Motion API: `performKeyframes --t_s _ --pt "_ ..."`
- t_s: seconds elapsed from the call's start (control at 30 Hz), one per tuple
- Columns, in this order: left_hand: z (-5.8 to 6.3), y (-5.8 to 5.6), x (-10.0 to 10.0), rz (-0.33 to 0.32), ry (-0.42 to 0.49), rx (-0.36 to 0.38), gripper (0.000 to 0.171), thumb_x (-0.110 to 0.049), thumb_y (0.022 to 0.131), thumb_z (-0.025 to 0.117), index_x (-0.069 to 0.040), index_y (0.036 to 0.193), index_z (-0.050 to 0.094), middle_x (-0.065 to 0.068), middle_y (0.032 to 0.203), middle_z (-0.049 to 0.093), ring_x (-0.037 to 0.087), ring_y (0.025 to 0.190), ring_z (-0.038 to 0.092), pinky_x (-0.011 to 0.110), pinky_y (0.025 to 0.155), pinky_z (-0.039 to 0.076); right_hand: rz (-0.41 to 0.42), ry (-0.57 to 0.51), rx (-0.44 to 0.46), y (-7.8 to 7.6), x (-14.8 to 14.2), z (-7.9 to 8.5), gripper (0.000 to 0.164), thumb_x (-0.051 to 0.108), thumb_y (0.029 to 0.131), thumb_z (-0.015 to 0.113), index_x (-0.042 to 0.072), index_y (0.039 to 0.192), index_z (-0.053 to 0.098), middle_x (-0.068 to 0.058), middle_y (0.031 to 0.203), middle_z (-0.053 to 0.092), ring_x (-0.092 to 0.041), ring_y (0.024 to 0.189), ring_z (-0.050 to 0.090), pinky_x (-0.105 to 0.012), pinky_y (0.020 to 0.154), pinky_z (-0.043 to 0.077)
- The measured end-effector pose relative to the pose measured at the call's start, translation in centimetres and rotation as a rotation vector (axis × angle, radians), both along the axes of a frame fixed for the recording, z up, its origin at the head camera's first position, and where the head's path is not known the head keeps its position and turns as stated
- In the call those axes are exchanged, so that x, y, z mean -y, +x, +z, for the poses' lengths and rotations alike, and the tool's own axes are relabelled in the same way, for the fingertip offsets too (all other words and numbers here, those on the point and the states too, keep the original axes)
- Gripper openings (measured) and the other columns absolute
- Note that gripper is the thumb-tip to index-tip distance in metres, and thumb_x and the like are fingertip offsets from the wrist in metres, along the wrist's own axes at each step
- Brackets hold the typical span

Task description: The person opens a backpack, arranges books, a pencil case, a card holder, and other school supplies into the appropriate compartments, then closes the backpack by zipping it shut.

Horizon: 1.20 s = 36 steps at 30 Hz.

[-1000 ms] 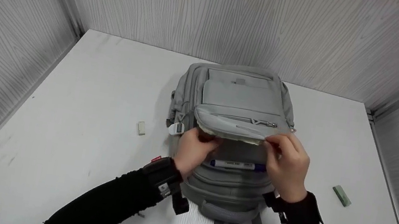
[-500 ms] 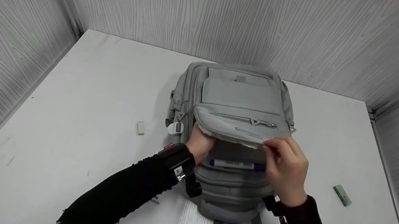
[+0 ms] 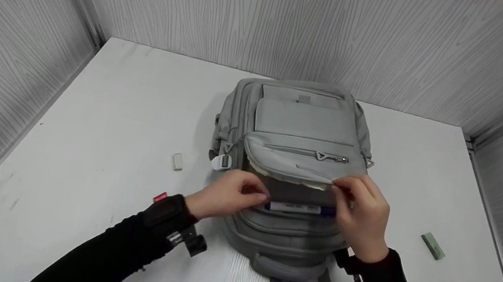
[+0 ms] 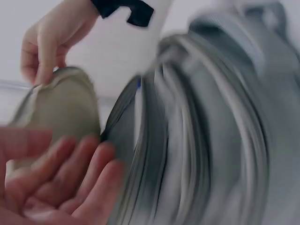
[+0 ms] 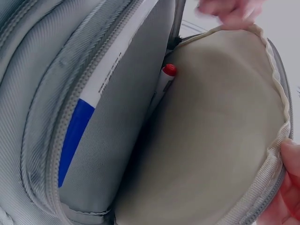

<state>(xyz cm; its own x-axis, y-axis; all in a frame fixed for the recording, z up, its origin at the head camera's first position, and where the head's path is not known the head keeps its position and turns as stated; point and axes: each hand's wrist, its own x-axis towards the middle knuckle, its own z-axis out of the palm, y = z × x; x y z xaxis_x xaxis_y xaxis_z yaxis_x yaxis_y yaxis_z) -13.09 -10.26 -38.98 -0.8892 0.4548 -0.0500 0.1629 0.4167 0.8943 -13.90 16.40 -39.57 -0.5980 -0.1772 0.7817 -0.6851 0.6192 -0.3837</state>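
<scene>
A grey backpack [image 3: 308, 120] lies on the white table with its front pocket unzipped. My right hand [image 3: 362, 213] pinches the edge of the pocket flap [image 3: 289, 161] between thumb and fingers and holds it up, its beige lining showing in the right wrist view. Inside the pocket stands a red-capped marker [image 5: 163, 85], partly hidden low between the fabric layers. A white marker with blue ends [image 3: 294, 208] lies along the pocket's near edge. My left hand [image 3: 229, 194] is outside the pocket by its left side, fingers loosely bent; its left wrist view shows nothing in them.
A small pale block [image 3: 177, 162] lies on the table left of the backpack, and a green block [image 3: 433, 246] lies on the right. A round white tag [image 3: 222, 162] hangs at the backpack's left side. Wood-grain panels [image 3: 272, 17] enclose the table.
My left hand went into the pocket under the flap, then came back out toward the lower left. The right hand keeps its pinch on the flap, almost in place.
</scene>
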Motion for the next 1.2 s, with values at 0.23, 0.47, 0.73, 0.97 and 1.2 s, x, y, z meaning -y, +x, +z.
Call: performKeyframes --t_s 0.23,0.47,0.73,0.97,1.2 --pt "-2.0 -1.0 8.2 0.215 -0.375 -0.239 0.016 -0.01 0.094 0.062 0.002 0.098 0.072 0.017 0.093 0.075 0.028 0.085 0.069 0.043 0.08 0.056 0.004 0.008 0.01 0.1 0.0 -0.1 0.031 0.024 0.101 0.058 0.0 0.085 0.068 -0.014 0.081 0.062 -0.019 0.069 0.054 -0.024 0.067 0.039" --pt "-5.3 -2.8 12.9 0.309 -0.631 -0.128 0.037 -0.011 0.095 0.061 0.005 0.128 0.061 0.031 0.126 0.061 0.045 0.118 0.059 0.054 0.1 0.048 0.024 0.011 -0.007 0.2 -0.1 -0.3 0.009 0.005 0.093 0.066 -0.001 0.086 0.068 -0.013 0.082 0.062 -0.019 0.068 0.054 -0.022 0.068 0.04" --pt "-7.1 -3.9 12.2 0.262 -0.788 -0.11 0.031 -0.01 0.089 0.067 0.002 0.117 0.069 0.028 0.122 0.062 0.047 0.111 0.06 0.055 0.09 0.054 0.029 0.0 -0.007 0.2 0.0 -0.3 0.004 0.002 0.091 0.068 0.0 0.087 0.068 -0.012 0.082 0.062 -0.018 0.068 0.055 -0.02 0.068 0.041" --pt "-8.6 -4.0 11.6 0.309 -0.811 -0.228 0.008 0.007 0.084 0.064 0.006 0.088 0.072 0.021 0.089 0.062 0.036 0.084 0.065 0.046 0.074 0.057 0.023 0.003 -0.004 0.3 0.1 -0.3 0.019 -0.015 0.076 0.073 0.001 0.086 0.068 -0.011 0.081 0.062 -0.018 0.067 0.054 -0.019 0.068 0.042" --pt "-8.2 -3.8 11.4 0.332 -0.707 -0.244 0.016 0.006 0.082 0.062 0.006 0.095 0.071 0.023 0.091 0.063 0.038 0.083 0.065 0.049 0.077 0.055 0.026 0.002 -0.007 0.2 0.0 -0.2 0.012 -0.01 0.081 0.072 0.0 0.086 0.069 -0.011 0.081 0.063 -0.019 0.067 0.055 -0.018 0.068 0.042"
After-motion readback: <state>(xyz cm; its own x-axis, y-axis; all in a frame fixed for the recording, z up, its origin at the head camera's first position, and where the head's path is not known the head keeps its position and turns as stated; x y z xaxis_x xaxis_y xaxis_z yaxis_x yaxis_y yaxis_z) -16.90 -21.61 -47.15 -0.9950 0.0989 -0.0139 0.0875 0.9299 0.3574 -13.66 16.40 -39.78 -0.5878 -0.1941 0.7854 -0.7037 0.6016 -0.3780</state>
